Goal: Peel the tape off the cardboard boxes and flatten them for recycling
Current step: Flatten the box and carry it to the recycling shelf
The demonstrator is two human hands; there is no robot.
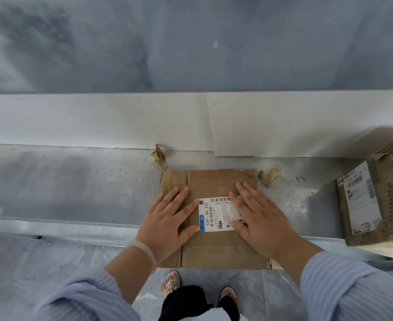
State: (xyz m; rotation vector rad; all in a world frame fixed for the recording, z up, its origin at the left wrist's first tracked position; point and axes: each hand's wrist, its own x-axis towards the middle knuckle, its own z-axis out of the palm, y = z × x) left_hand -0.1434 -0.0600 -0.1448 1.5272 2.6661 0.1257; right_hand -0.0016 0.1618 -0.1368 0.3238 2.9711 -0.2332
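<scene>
Flattened brown cardboard box lies on the grey tabletop, its near edge seemingly overhanging; left hand and right hand press it with straight, spread fingers. Best to lean weight evenly outward along the creases

The white paper label on the flat brown cardboard box says "530- D5 A32" in big black letters that run sideways. It also has black barcodes. Its small print is too tiny to read, and so are the white words on its blue strip. The white sticker on the torn brown cardboard box at the right has barcodes, but its words are too small to read.
</scene>
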